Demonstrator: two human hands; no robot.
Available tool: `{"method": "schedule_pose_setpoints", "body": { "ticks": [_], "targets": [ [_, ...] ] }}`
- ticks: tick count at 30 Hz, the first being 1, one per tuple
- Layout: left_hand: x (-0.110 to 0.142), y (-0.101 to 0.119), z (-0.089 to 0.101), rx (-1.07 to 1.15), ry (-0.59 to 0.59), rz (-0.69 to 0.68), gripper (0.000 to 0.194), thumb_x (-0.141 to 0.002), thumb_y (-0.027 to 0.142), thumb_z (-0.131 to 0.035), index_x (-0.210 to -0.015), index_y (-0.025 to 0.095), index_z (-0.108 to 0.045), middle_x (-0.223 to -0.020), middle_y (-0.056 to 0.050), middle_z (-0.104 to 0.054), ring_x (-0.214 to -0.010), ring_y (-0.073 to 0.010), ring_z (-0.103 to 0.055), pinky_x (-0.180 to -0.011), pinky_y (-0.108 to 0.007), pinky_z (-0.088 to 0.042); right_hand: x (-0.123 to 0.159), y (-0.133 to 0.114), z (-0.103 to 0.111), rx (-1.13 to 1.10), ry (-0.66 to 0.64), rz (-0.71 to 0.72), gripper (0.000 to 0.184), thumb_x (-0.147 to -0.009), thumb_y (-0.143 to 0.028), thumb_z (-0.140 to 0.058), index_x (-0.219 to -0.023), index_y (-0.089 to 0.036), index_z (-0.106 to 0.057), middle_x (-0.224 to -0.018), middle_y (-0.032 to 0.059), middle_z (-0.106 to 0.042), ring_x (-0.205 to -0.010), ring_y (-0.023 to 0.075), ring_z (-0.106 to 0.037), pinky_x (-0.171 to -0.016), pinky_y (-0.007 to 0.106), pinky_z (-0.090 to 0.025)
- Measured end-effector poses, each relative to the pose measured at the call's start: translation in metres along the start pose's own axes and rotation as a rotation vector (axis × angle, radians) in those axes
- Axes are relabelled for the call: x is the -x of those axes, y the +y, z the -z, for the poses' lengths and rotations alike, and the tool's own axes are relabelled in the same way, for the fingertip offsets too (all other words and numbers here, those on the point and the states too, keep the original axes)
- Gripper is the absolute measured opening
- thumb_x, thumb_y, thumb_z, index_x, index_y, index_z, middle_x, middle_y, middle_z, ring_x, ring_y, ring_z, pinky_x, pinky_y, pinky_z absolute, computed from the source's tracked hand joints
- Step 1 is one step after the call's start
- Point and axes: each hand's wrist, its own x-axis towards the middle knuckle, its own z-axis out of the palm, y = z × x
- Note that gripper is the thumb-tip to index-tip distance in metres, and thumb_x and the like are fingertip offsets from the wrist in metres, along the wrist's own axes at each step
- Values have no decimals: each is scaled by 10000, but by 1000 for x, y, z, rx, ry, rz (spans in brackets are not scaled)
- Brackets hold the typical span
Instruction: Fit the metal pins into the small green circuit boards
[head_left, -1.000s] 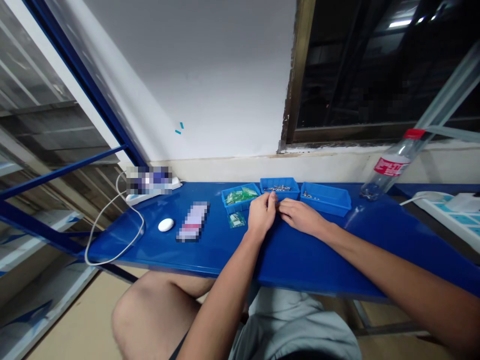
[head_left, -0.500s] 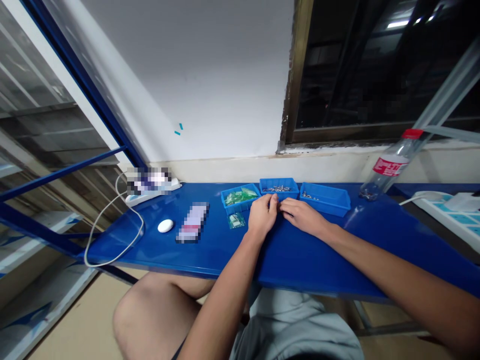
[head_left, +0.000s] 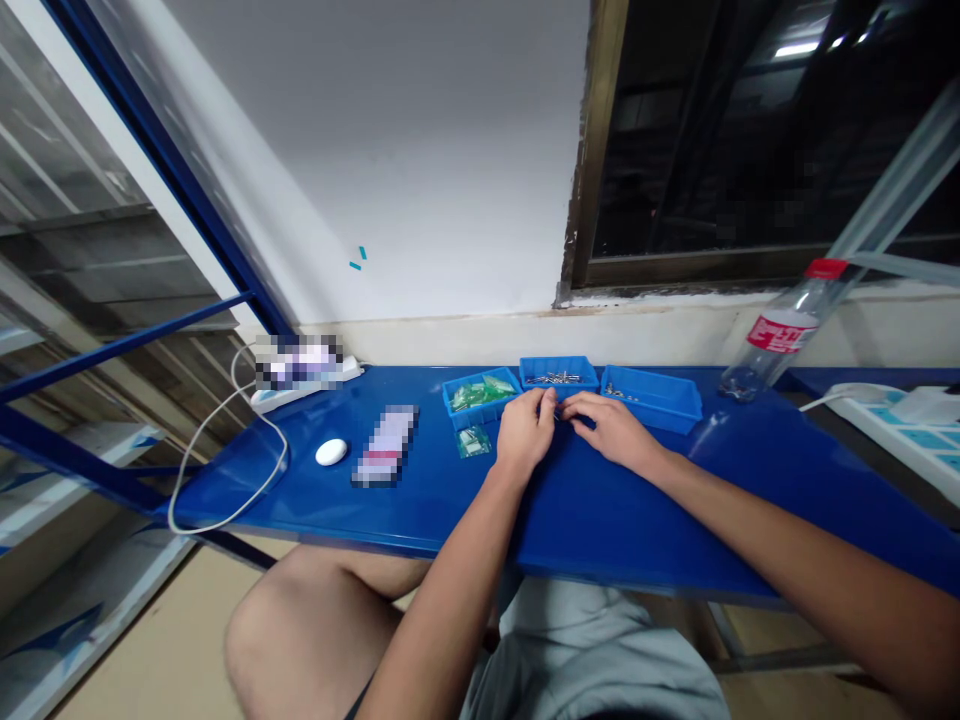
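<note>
Landmark = middle bin point(head_left: 556, 364); loose metal pieces point(head_left: 559, 378) lie inside it, jumbled; both hands at its near side, over the worktop point(head_left: 637, 530); left hand point(head_left: 527, 430) just in front of it, fingers bent in, thumb up along them; right hand point(head_left: 611, 430) in front and to the right, fingers curled toward the left fingertips, gap under the palm; can't tell whether either one is closed on a part, whatever sits at the fingertips is too small and shaded to read.

Left of the middle bin: packet bin point(head_left: 484, 413) with green packets point(head_left: 480, 388); loose packet point(head_left: 472, 441) lower left of it, near the left hand; right of it: right bin point(head_left: 664, 411) with a few small pieces point(head_left: 616, 393) toward its left end.

Risks, my judgement: a small part could slip at the fingertips and roll off, cause being a tiny pinch area and a smooth-looking worktop; a dropped piece could land in the wrong bin, since the three stand so close; left wrist could drag the loose packet if it swings left; knuckles could nudge the middle bin, being right at its near wall; hands also block the view, so a bad grip would be easy to miss.
</note>
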Motion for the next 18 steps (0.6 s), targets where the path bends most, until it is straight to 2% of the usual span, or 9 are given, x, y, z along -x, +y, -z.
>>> {"method": "schedule_pose_setpoints", "body": {
  "ticks": [6,10,14,18],
  "targets": [
    [0,1,1,6,-5,6,408,-1089,444,-424,-947,206,-724,-942,-70,-778,-861,-221,-713,-791,-295,-498,2,6,-2,54,-9,-24,302,-930,-119,-572,-1105,-254,-778,-1128,87,-770,-1071,288,-727,-997,487,-583],
    [0,0,0,-13,-17,11,406,-1087,446,-427,-946,204,-722,-941,-74,-776,-870,-221,-711,-805,-286,-506,2,6,-2,124,-68,-21,356,-935,-68,-527,-1138,-244,-761,-1115,87,-769,-1054,275,-725,-983,454,-579],
    [0,0,0,-27,-17,10,417,-1089,446,-423,-934,200,-721,-926,-73,-774,-848,-215,-708,-790,-281,-499,-2,2,0,192,-120,15,336,-927,-38,-511,-1085,-218,-746,-1055,97,-756,-1006,276,-707,-931,436,-577],
    [-1,2,1,-62,-24,6,421,-1099,422,-404,-936,195,-719,-925,-62,-774,-837,-202,-704,-780,-277,-493,-6,-1,0,197,-79,42,349,-930,-34,-503,-1122,-211,-734,-1076,111,-748,-1018,286,-691,-925,452,-576]
  ]
}}
